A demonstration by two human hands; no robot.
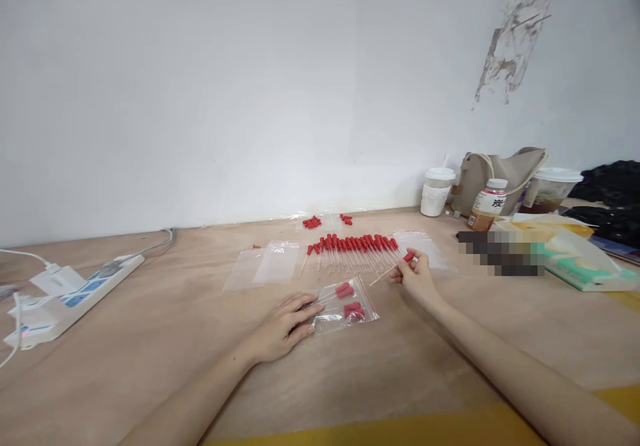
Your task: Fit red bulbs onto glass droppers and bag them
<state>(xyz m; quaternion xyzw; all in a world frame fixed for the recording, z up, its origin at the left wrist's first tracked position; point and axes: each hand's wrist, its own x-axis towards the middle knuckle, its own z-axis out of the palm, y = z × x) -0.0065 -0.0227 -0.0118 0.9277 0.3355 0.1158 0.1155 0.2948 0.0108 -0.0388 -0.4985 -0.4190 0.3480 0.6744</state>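
My left hand (285,326) lies flat on the table, its fingertips pressing the open end of a clear zip bag (345,306) that holds several glass droppers with red rubber bulbs. My right hand (416,274) pinches one dropper (395,267) by its red bulb, the glass tip slanting down toward the bag. Behind both hands a row of droppers (353,249) lies side by side on the wooden table (150,339). Empty clear bags (265,266) lie left of the row, and another clear bag (423,245) lies to its right.
Loose red bulbs (313,222) lie near the wall. A white power strip (75,293) with plugs and cables sits at the left. At the right stand a white cup (437,191), a bottle (487,205), a beige bag (500,176), a lidded drink cup (550,189) and tissue packs (580,263).
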